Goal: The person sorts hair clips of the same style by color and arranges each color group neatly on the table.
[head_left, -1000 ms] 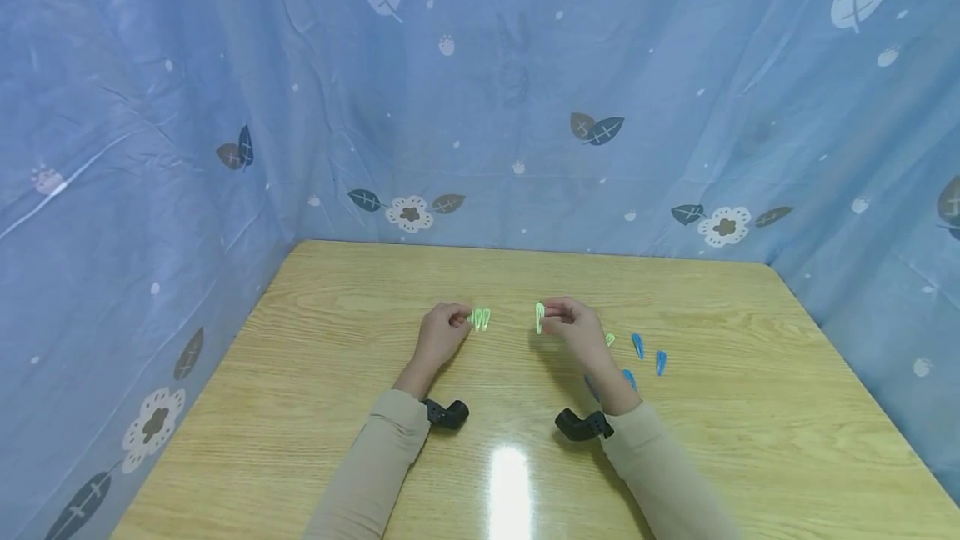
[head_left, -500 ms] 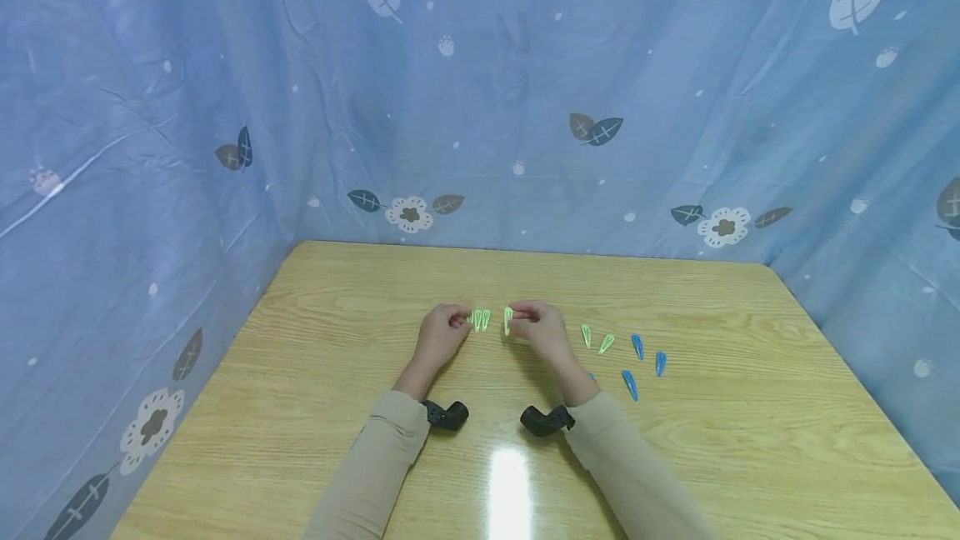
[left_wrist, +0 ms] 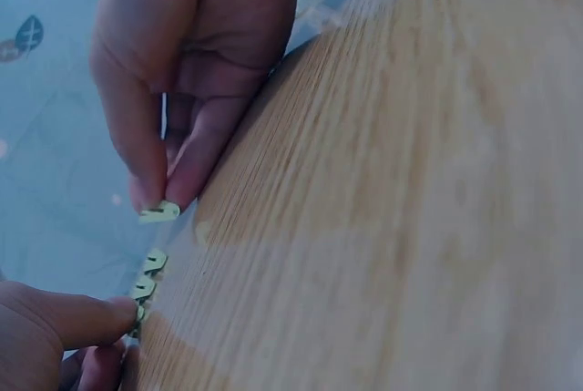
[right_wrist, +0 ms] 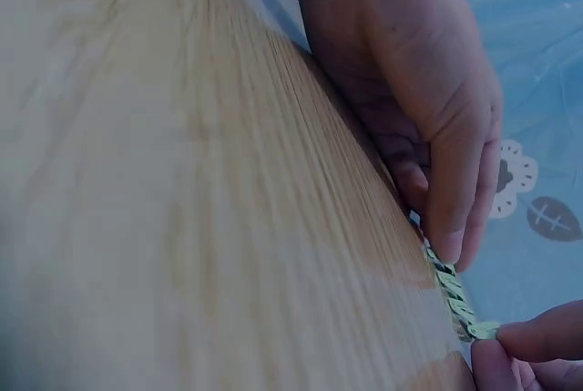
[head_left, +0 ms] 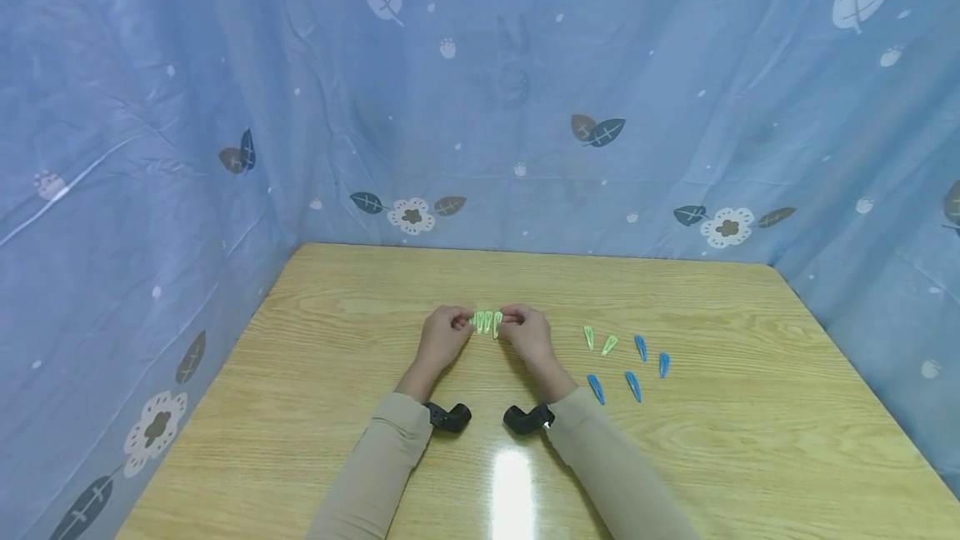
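In the head view, my right hand [head_left: 529, 337] pinches a pale green snap hair clip [head_left: 498, 325] at the right end of a short row of green clips [head_left: 480, 322]. The left wrist view has this held clip [left_wrist: 160, 212] between thumb and finger, a small gap from the row. My left hand [head_left: 442, 337] pinches the leftmost green clip, which its fingertips partly hide. Seen from the right wrist, the left thumb [right_wrist: 448, 243] lies at the far end of the row, and the row's clips [right_wrist: 450, 287] stand close side by side.
Right of my hands lie two loose green clips [head_left: 588, 337] and several blue clips [head_left: 633, 387] on the wooden table [head_left: 750, 440]. Black camera mounts [head_left: 450, 418] sit on both wrists. A blue patterned curtain [head_left: 517, 90] hangs behind the table and along its sides.
My right hand has moved left with the green hair clip, bringing it close to the row and uncovering the loose clips on the right. The left hand has stayed in place.
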`<state>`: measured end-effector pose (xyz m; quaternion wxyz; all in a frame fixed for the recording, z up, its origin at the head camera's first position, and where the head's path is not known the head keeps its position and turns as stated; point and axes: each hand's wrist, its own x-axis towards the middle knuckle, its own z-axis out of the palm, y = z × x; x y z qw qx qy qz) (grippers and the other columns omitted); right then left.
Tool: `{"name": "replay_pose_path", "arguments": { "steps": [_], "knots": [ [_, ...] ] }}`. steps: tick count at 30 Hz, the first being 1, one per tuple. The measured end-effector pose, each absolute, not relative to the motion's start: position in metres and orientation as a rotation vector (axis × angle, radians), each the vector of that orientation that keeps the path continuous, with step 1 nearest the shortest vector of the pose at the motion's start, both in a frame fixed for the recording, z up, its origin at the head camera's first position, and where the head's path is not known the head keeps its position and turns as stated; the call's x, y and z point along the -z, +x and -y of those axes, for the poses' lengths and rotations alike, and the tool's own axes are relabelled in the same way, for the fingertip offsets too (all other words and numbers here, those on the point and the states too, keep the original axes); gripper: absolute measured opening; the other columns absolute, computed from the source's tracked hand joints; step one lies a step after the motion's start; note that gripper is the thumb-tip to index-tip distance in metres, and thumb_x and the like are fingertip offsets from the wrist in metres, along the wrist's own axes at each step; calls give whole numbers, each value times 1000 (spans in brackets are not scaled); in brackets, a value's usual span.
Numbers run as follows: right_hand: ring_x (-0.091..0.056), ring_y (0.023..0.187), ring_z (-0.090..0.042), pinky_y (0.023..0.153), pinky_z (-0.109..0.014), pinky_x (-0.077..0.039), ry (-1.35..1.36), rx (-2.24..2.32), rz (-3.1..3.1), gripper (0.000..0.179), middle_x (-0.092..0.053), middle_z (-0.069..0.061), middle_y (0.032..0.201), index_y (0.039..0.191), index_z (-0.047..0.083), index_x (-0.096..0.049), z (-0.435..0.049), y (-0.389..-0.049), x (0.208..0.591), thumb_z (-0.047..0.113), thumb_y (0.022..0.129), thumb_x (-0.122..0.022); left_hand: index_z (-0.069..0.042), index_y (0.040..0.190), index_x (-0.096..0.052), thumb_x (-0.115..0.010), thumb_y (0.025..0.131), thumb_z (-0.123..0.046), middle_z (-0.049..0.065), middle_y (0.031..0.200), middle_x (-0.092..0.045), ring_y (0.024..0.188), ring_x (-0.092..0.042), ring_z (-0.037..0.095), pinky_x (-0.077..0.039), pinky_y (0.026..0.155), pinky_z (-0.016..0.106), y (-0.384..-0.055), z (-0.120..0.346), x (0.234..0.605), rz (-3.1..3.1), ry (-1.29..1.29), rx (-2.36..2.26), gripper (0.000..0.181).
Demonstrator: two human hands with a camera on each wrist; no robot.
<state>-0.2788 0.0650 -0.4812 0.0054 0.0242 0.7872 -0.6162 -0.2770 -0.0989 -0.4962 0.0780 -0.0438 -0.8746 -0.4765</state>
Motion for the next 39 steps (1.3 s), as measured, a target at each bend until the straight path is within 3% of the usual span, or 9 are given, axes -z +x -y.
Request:
{"name": "replay_pose_path", "arguments": {
  "steps": [9,27,33,39],
  "knots": [
    [-59,68,-14,57,-21,-48,134,1785,-2604,26,-64,-10,86,104,-4,-68,-60,-285,479,-2,79,-63,-1,103,-71,-69,85,-4,5,86,-57,78,-55,15,-49,70,28,-278,97,493,2614,-137,1423,19],
    [-51,63,-15,52,-21,-41,86,1569,-2784,21,-62,-9,79,100,-4,-68,-60,-290,475,0,81,-60,-1,104,-71,-69,86,-7,3,84,-57,76,-53,14,-47,68,25,-281,96,496,2610,-162,1408,19],
    [-52,67,-16,55,-22,-42,79,1619,-2753,22,-62,-9,82,101,-5,-67,-62,-287,478,2,80,-61,-1,104,-70,-69,86,-7,3,84,-57,77,-53,14,-47,68,25,-280,95,497,2621,-152,1402,19],
    [-60,83,-21,68,-26,-49,17,1733,-2638,25,-65,-11,93,109,-3,-65,-67,-279,478,5,85,-64,-2,104,-71,-69,86,-7,3,86,-58,78,-54,14,-48,69,25,-282,98,501,2637,-140,1385,18]
  ]
}}
